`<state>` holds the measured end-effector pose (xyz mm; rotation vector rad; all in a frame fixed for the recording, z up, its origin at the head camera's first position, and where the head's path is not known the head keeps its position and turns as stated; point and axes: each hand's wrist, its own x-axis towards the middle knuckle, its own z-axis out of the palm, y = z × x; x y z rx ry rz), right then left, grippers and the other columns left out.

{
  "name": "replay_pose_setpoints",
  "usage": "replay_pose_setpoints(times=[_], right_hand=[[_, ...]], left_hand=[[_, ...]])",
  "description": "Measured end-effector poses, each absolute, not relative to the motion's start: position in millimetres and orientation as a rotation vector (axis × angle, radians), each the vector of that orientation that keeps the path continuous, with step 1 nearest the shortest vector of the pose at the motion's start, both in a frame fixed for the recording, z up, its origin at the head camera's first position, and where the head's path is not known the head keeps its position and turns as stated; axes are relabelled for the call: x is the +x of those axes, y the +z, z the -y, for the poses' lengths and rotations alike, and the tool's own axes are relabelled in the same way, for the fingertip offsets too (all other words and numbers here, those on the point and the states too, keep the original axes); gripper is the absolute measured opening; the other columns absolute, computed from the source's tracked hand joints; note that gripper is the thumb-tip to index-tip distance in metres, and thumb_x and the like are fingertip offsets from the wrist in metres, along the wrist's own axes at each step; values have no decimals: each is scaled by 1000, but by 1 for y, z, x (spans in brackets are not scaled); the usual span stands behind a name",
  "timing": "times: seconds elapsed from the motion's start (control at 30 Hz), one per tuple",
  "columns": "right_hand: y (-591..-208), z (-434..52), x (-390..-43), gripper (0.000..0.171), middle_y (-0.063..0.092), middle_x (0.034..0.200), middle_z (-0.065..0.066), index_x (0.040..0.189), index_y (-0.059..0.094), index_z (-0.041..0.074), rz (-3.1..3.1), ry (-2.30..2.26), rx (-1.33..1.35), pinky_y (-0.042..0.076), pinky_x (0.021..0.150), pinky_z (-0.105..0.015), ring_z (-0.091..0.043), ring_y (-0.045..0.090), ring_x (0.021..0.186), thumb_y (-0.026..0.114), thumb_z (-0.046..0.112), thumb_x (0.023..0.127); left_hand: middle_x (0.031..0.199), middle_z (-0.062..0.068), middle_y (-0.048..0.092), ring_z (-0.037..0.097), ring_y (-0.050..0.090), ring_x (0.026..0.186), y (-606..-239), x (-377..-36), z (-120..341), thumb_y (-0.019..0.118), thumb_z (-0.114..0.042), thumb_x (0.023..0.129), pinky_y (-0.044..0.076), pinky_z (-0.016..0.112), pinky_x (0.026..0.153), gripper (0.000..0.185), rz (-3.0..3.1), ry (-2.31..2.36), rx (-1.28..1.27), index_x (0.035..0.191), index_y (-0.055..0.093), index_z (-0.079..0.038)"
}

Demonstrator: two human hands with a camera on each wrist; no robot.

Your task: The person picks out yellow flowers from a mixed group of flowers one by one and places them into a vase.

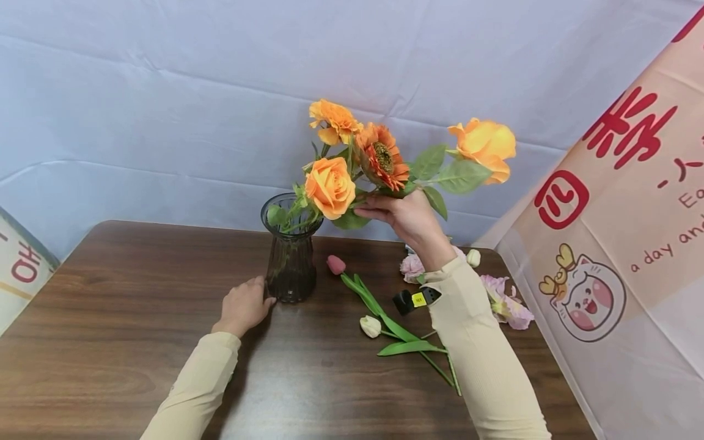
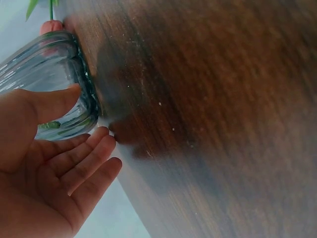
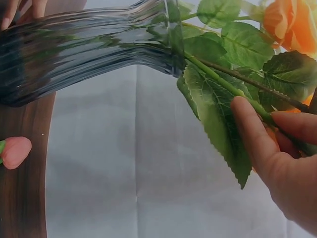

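Dark glass vase (image 1: 290,256) stands upright on the brown wood desk (image 1: 110,330), just left of ctr. Left hand (image 1: 244,307) sits at the vase's 8 o'clock, fingers (image 2: 84,163) straight & relaxed, tips touching the base, thumb along the glass wall; no grip. Right hand (image 1: 406,215) is up at the vase's 2 o'clock, above the desk, fingers (image 3: 257,144) pinching green stems of the orange flower bunch (image 1: 352,162) w/ stem ends down in the vase mouth; one orange rose (image 1: 485,148) sticks out to 3 o'clock of that hand. On the desk at the vase's 4 o'clock: pink tulip (image 1: 336,264), white tulip (image 1: 371,326), pale pink blooms (image 1: 506,302) by the right sleeve. Black strap w/ yellow label (image 1: 418,299) on right wrist, text too small to read. Banner (image 1: 621,201) at far right: red characters, cartoon cat, "a day and" partly legible. Panel (image 1: 22,263) at far left shows red "OH".
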<state>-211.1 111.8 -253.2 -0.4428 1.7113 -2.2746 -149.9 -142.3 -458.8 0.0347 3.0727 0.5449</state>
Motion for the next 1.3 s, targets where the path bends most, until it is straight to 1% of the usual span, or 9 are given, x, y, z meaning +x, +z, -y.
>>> replay_pose_setpoints(times=[0.07, 0.13, 0.27, 0.5, 0.67, 0.87, 1.07, 1.2, 1.3], right_hand=[[-254, -111, -212, 51, 54, 80, -18, 132, 35, -6, -1737, -2267, -451, 45, 85, -46, -30, 65, 80, 39, -24, 84], [-255, -110, -212, 52, 53, 80, -18, 133, 35, -5, -1754, -2264, -464, 43, 87, -48, -29, 64, 80, 39, -23, 85], [-255, -109, -211, 55, 51, 82, -17, 137, 33, 0, -1772, -2258, -475, 45, 86, -48, -28, 63, 79, 39, -20, 87], [-255, -105, -214, 56, 52, 86, -19, 138, 34, 1, -1820, -2226, -473, 47, 84, -45, -28, 64, 78, 40, -20, 86], [-256, -102, -217, 57, 56, 93, -18, 138, 36, 2, -1866, -2209, -470, 47, 85, -45, -27, 64, 82, 44, -20, 85], [-257, -99, -218, 53, 59, 86, -17, 135, 38, -2, -1920, -2177, -476, 49, 81, -43, -25, 65, 76, 46, -19, 85], [-259, -95, -219, 53, 60, 83, -14, 133, 38, -4, -1932, -2168, -471, 51, 77, -42, -22, 65, 72, 46, -21, 83], [-261, -94, -220, 51, 61, 83, -14, 132, 40, -4, -1950, -2170, -462, 52, 75, -42, -22, 65, 71, 46, -19, 84], [-262, -92, -219, 50, 61, 87, -15, 132, 41, -2, -1963, -2165, -463, 52, 76, -42, -22, 65, 73, 46, -18, 85]], left_hand=[[108, 22, 59, 44, 58, 88, -459, -150, 142, 65, -26, 85, 48, 52, 67, 48, -3071, 548, 33, 118, 51, 7], [108, 22, 59, 44, 58, 88, -459, -150, 142, 65, -26, 85, 48, 52, 67, 49, -3071, 548, 32, 118, 51, 7], [108, 22, 59, 44, 58, 88, -458, -150, 141, 65, -26, 85, 48, 53, 67, 49, -3072, 546, 33, 118, 51, 7], [107, 21, 59, 43, 58, 88, -459, -150, 141, 65, -26, 85, 48, 52, 68, 48, -3072, 545, 37, 118, 51, 6], [107, 22, 59, 43, 58, 88, -459, -150, 141, 65, -26, 85, 48, 52, 67, 48, -3065, 547, 34, 118, 51, 7], [108, 22, 59, 43, 58, 89, -459, -150, 142, 64, -26, 85, 48, 53, 68, 49, -3063, 549, 35, 118, 51, 7], [109, 22, 59, 43, 58, 90, -459, -149, 142, 64, -26, 85, 48, 53, 69, 49, -3062, 548, 34, 119, 51, 7], [109, 22, 59, 44, 58, 90, -459, -149, 141, 64, -26, 85, 48, 53, 70, 49, -3066, 549, 35, 118, 51, 8], [109, 22, 59, 44, 57, 90, -459, -149, 142, 64, -26, 85, 48, 53, 70, 49, -3068, 545, 35, 118, 51, 7]])
